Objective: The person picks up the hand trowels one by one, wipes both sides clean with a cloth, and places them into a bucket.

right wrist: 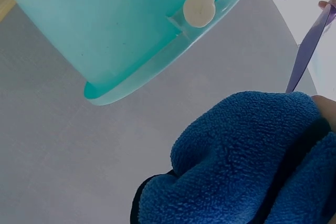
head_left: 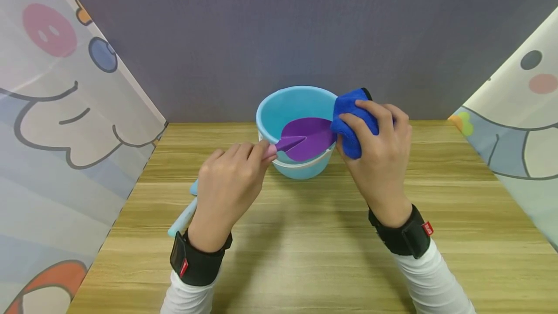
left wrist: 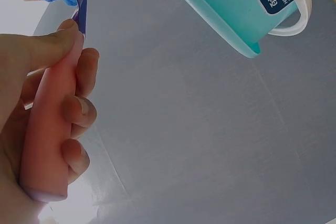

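Note:
My left hand [head_left: 233,173] grips the pink handle [left wrist: 50,124] of a toy shovel, fingers wrapped round it and thumb along the top. The shovel's purple blade [head_left: 307,134] points right, above a light blue bucket [head_left: 301,98]. My right hand [head_left: 381,149] holds a folded blue cloth [head_left: 353,110] with dark edging around the right end of the blade. In the right wrist view the cloth [right wrist: 241,150] covers the blade's tip, and most of that hand is hidden. The bucket's white handle [left wrist: 299,3] hangs down its side.
Light blue tool handles [head_left: 183,217] lie on the wooden table [head_left: 305,256], partly hidden behind my left hand and wrist. A grey wall [head_left: 279,28] stands behind the bucket. Panels printed with cartoon figures [head_left: 65,110] flank the table.

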